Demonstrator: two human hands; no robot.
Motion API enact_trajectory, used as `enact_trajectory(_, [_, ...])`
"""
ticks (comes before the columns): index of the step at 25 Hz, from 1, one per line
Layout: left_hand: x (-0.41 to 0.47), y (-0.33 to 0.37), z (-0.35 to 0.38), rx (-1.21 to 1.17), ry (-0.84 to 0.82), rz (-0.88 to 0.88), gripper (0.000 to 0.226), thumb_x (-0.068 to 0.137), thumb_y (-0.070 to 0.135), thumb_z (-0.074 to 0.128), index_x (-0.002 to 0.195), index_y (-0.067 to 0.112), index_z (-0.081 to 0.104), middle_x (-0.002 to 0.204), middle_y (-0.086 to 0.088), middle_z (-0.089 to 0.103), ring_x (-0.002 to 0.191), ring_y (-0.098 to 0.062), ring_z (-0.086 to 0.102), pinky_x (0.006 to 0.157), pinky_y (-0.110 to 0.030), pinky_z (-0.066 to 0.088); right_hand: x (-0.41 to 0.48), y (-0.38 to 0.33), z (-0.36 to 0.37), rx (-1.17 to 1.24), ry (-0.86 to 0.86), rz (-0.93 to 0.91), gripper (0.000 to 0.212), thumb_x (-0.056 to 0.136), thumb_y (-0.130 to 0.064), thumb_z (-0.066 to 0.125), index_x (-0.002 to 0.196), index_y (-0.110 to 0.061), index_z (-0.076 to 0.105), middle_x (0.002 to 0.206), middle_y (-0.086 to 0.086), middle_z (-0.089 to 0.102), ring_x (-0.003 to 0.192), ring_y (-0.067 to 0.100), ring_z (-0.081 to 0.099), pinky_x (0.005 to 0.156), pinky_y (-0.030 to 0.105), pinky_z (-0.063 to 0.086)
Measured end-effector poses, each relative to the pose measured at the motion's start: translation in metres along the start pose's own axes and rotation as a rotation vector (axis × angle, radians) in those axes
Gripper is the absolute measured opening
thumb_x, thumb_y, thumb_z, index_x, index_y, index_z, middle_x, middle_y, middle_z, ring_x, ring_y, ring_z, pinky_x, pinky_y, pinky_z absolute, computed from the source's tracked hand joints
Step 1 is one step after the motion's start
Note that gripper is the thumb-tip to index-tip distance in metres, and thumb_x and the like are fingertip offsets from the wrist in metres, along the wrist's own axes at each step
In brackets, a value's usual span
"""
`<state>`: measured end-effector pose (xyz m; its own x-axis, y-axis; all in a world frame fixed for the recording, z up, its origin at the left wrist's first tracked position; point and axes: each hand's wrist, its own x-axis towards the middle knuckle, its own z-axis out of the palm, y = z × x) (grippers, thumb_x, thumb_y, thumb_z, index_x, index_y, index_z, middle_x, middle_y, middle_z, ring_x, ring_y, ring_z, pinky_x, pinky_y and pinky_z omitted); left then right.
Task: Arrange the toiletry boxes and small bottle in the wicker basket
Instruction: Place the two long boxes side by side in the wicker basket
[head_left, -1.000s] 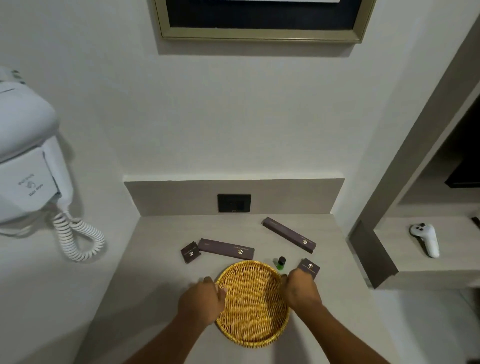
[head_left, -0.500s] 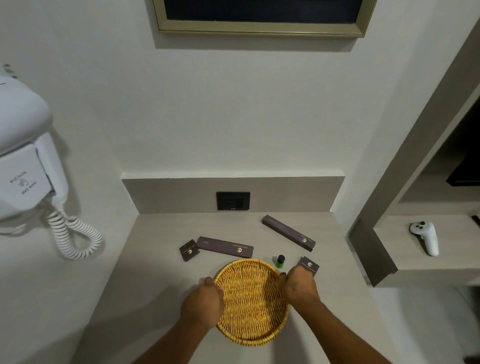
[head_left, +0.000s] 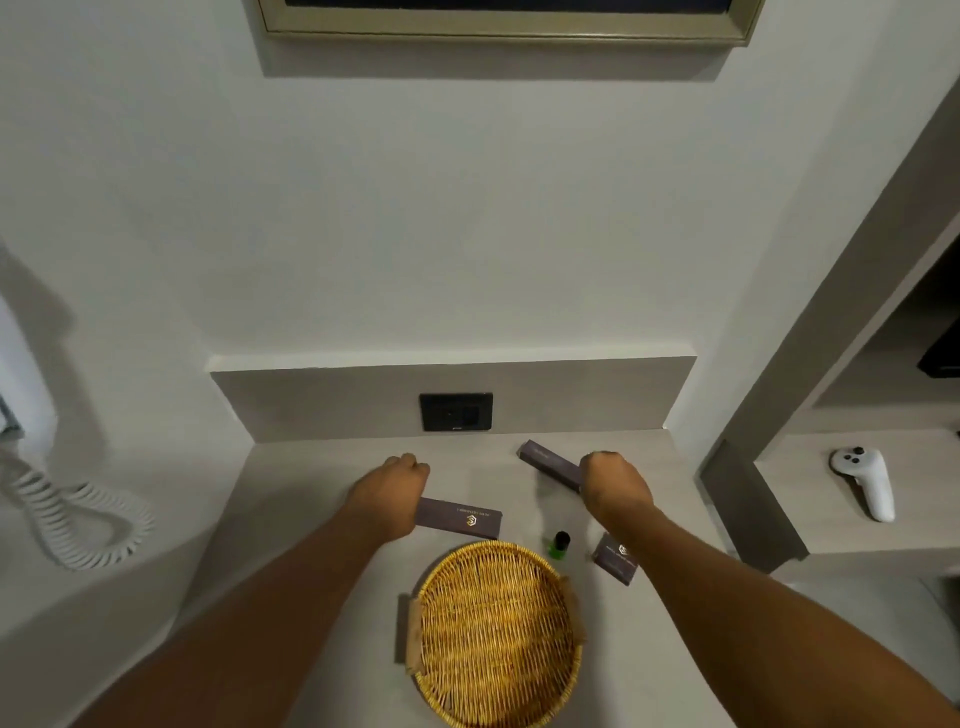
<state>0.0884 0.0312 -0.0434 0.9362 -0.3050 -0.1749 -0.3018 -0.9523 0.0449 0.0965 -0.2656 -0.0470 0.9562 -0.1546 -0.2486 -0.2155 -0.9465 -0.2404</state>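
The round wicker basket (head_left: 563, 670) lies empty on the counter between my forearms. Beyond it lie two long dark toiletry boxes. My left hand (head_left: 387, 491) is curled down over the left end of the left long box (head_left: 460, 518); the small box that lay there is hidden under it. My right hand (head_left: 615, 483) is curled over the near end of the right long box (head_left: 548, 462). A small green bottle (head_left: 560, 544) with a black cap stands just past the basket's rim. A small dark box (head_left: 616, 558) lies to its right.
The grey counter (head_left: 311, 467) ends at a backsplash with a black socket (head_left: 456, 412). A white coiled cord (head_left: 78, 519) hangs on the left wall. A side shelf on the right holds a white controller (head_left: 865, 480).
Both hands have let go of the basket's sides and moved forward onto the long boxes. The view has tilted down, so the basket sits lower in the frame.
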Motion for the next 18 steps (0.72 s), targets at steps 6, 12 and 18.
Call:
enact_trajectory(6, [0.035, 0.009, 0.043, 0.026, -0.101, 0.211, 0.027, 0.079, 0.011, 0.066, 0.104, 0.014, 0.056, 0.107, -0.007, 0.056, 0.097, -0.023, 0.054, 0.081, -0.041, 0.054, 0.052, -0.011, 0.036, -0.032, -0.088, -0.024, 0.024, 0.095, -0.016, 0.056, 0.119, -0.012, 0.059, 0.11, 0.01, 0.063, 0.099, 0.028, 0.062, 0.088, 0.038, 0.052])
enact_trajectory(12, [0.058, 0.0, 0.053, 0.019, -0.202, 0.234, 0.029, 0.077, 0.013, 0.07, 0.105, 0.011, 0.062, 0.105, -0.01, 0.059, 0.092, -0.023, 0.058, 0.08, -0.036, 0.054, 0.077, -0.008, 0.041, -0.081, -0.108, -0.018, 0.019, 0.094, -0.019, 0.058, 0.112, -0.015, 0.06, 0.1, 0.009, 0.063, 0.091, 0.026, 0.06, 0.082, 0.037, 0.05])
enact_trajectory(18, [0.06, 0.0, 0.054, 0.012, -0.234, 0.202, 0.029, 0.078, 0.013, 0.07, 0.105, 0.012, 0.063, 0.104, -0.009, 0.059, 0.091, -0.024, 0.059, 0.079, -0.036, 0.054, 0.081, -0.011, 0.042, -0.067, -0.093, -0.005, 0.021, 0.094, -0.024, 0.061, 0.112, -0.013, 0.059, 0.097, 0.008, 0.061, 0.081, 0.022, 0.053, 0.078, 0.034, 0.048])
